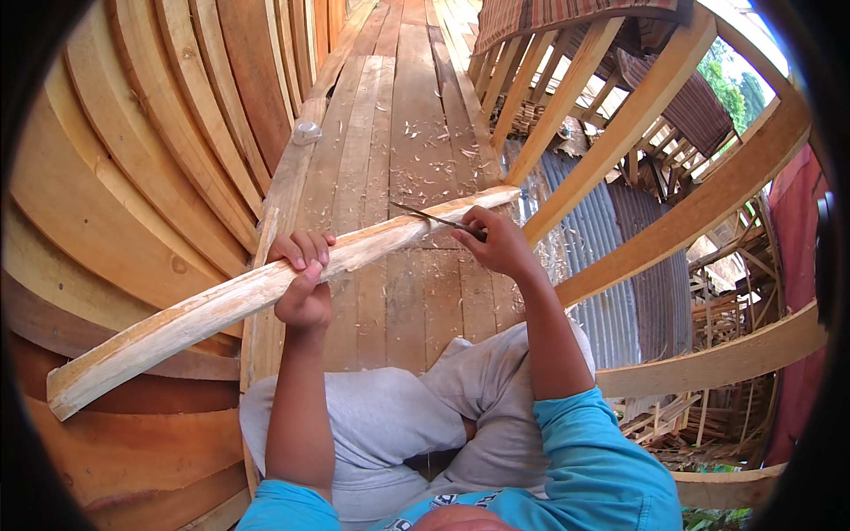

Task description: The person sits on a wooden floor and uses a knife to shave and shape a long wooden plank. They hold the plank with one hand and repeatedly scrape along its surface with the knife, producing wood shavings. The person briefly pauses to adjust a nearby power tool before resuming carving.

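A long pale wooden pole (204, 310), roughly stripped along its sides, slants across in front of me from lower left to upper right. My left hand (305, 276) is closed around it near the middle, thumb on the near side. In my right hand (498, 241) is a knife (434, 218), its handle inside my fist. The thin dark blade points left and lies over the pole, seemingly touching its top, toward the right end. My fingers hide most of the knife's handle.
Wood shavings (434, 133) litter the plank floor (359, 133). A small whitish object (306, 133) lies by the left wall of upright boards (142, 177). A slatted wooden railing (611, 142) runs along my right, with corrugated metal sheets (611, 257) below it.
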`<action>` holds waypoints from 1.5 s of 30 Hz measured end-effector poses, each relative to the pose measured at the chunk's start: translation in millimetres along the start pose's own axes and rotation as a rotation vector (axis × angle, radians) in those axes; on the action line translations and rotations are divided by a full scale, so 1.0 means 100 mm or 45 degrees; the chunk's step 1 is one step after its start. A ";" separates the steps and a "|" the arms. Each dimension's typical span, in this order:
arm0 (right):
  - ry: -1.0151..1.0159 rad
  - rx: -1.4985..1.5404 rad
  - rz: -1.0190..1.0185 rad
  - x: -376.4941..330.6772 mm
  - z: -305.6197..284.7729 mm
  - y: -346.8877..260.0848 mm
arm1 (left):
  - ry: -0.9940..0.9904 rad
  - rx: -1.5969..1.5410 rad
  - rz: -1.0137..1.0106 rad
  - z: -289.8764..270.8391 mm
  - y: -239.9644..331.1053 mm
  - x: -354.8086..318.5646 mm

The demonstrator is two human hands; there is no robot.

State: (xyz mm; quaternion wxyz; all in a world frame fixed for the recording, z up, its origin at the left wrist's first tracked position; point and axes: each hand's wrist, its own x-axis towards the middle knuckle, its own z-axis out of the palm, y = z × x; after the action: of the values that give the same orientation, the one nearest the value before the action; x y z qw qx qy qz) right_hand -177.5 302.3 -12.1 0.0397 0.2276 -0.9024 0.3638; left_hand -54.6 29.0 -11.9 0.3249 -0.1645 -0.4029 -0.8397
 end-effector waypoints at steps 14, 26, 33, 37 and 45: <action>-0.038 -0.048 0.088 -0.15 0.04 -0.23 | 0.033 -0.019 -0.002 -0.03 -0.02 -0.02; 0.128 -0.364 0.347 -0.04 0.61 0.08 | 0.028 -0.029 -0.031 0.01 -0.03 0.00; -0.032 -0.143 0.618 0.17 0.22 0.07 | 0.033 0.016 -0.044 -0.06 0.05 -0.05; 0.084 -0.249 0.642 0.21 0.25 0.54 | -0.012 -0.061 -0.045 0.01 -0.03 -0.01; 0.103 -0.340 0.459 0.10 0.66 0.08 | 0.074 -0.002 -0.057 0.00 0.04 -0.01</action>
State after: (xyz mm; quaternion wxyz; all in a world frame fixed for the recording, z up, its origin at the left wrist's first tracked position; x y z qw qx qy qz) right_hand -183.8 259.3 -63.0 0.0399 0.0406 -0.9663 0.2512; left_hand -51.0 27.9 -9.8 0.3176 -0.1311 -0.3963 -0.8514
